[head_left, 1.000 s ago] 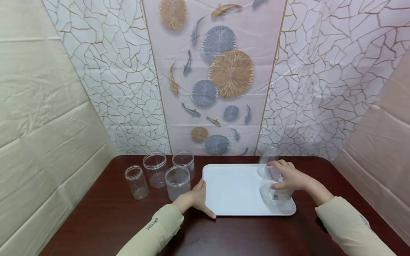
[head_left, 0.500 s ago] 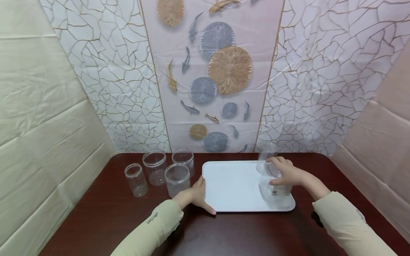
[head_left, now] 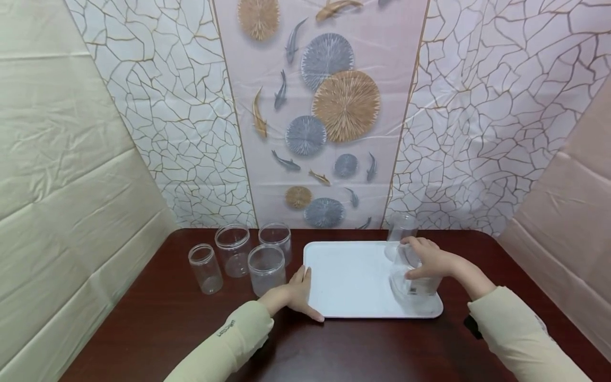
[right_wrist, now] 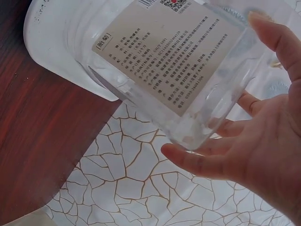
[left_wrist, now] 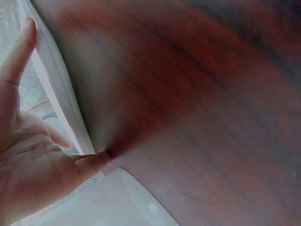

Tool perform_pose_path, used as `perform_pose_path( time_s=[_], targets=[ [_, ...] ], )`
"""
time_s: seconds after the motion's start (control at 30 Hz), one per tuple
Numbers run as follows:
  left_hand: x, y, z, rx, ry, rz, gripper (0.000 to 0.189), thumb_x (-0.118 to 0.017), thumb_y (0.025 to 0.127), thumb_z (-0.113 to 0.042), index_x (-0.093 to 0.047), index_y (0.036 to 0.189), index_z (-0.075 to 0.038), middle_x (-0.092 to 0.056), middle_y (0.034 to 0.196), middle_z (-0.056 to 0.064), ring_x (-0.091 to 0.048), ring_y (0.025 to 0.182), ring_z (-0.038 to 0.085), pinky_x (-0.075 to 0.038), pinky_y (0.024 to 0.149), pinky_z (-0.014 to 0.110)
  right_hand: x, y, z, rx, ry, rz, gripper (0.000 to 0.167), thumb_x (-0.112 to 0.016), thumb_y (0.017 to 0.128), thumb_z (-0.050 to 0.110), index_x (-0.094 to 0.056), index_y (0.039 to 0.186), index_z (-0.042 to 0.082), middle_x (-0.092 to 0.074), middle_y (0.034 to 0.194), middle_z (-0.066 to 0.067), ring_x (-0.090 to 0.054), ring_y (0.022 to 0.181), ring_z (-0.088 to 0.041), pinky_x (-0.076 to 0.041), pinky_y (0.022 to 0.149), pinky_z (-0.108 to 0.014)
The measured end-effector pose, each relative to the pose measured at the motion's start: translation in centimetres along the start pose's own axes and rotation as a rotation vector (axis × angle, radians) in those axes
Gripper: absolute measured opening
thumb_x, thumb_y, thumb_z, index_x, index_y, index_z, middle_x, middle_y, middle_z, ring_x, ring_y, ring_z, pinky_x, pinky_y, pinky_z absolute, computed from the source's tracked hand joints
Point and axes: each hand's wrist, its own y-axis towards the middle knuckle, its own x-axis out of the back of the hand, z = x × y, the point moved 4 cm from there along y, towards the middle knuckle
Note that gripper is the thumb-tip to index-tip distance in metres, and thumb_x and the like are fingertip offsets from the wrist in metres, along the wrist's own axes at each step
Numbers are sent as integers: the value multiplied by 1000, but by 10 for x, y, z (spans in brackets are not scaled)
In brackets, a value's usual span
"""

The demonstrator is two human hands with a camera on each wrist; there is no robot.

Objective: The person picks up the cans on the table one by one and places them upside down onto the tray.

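My right hand grips a clear plastic jar standing over the right end of a white tray. In the right wrist view, thumb and fingers lie on opposite sides of that jar, which bears a printed label. Just behind it rises another clear jar, partly hidden by the hand. My left hand rests at the tray's left edge, fingers spread, the thumb at the near corner. The left wrist view shows its fingers fairly straight along the tray's side, little finger touching the table.
Left of the tray stand several clear jars with open tops: a slim one, two wide ones at the back and a near one close to my left hand. They stand on a dark red-brown table before a patterned cloth backdrop.
The head view shifts slightly. Both hands, the tray and the jars keep their places relative to each other.
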Motion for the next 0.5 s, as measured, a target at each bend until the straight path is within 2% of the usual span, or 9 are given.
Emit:
perform_pose_path(
  time_s=[0.2, 0.27, 0.5],
  targets=[
    [-2, -8, -5, -24, 83, 14, 112, -75, 74, -49, -12, 148, 7, -10, 154, 27, -17, 141, 44, -25, 115, 46, 0, 0, 0, -3, 5, 12, 78, -78, 76, 24, -34, 131, -9, -35, 131, -39, -28, 122, -59, -31, 95, -67],
    [-2, -11, -6, -40, 108, -10, 110, -75, 73, -51, -16, 148, 4, -15, 154, 25, -19, 141, 42, -29, 112, 47, 0, -1, 0, 3, 12, 16, 80, -78, 76, 26, -33, 132, -10, -34, 132, -39, -27, 123, -59, -31, 95, -67],
    [14, -17, -10, -127, 143, -189, 96, -73, 77, -49, -26, 148, -3, -31, 149, 19, -33, 138, 34, -42, 102, 49, 3, -3, 1, 30, -4, 8, 87, -78, 76, 30, -29, 136, -11, -32, 134, -41, -22, 124, -62, -27, 96, -71]
  ],
)
